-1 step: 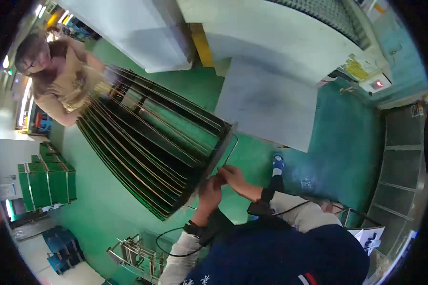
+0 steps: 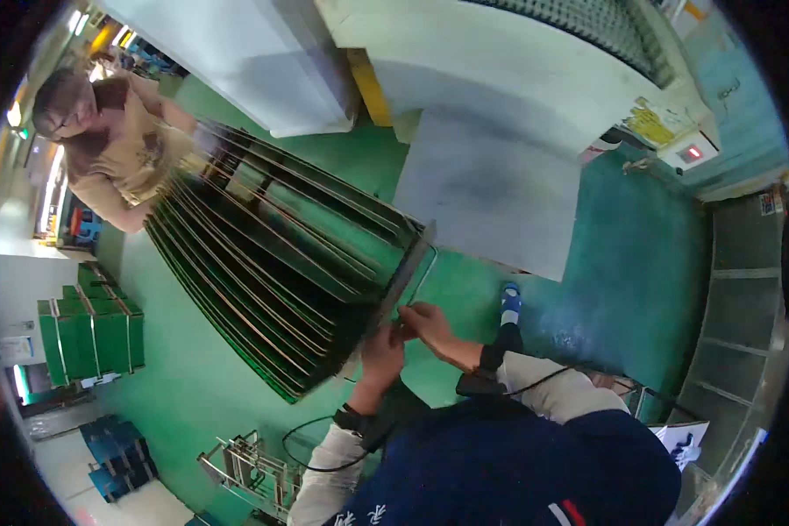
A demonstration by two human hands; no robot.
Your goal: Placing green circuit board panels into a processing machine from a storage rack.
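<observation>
A long dark rack [image 2: 263, 230] with several thin parallel slats stretches from the upper left toward me, held up over the green floor. Its near end is a grey metal bar [image 2: 405, 263] with a bent wire handle [image 2: 430, 263]. My left hand [image 2: 382, 355] is closed at this end, on the handle side of the bar. Beside it, almost touching, my right hand [image 2: 427, 326] is closed around the handle with its fingers curled. My fingertips are partly hidden. A co-worker [image 2: 118, 158] in a tan top holds the far end with both hands.
Beyond the rack stand a white cabinet [image 2: 237, 61] and a large pale machine [image 2: 491, 79], with a grey panel [image 2: 491, 193] below it. Green boxes [image 2: 92, 337] are stacked at the left. A metal frame cart [image 2: 250, 469] stands low in front, and shelving [image 2: 736, 307] lines the right.
The rack's near end and my hands sit very slightly farther left. Both my hands and the co-worker keep their holds.
</observation>
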